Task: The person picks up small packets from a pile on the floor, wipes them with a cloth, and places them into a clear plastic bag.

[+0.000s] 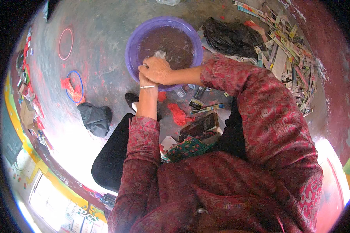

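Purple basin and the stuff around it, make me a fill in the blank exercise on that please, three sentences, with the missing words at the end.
1. The right hand partly covers the left hand, which has a bracelet around its ____.
2. The crumpled black plastic lies to the ____ of the purple basin.
3. Near the pink hoop lies a second hoop, coloured ____.

Missing words: wrist; right; blue.

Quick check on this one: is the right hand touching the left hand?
Touching. The head view shows the right hand laid across the left hand, just beyond the bangle, with no gap visible between them.
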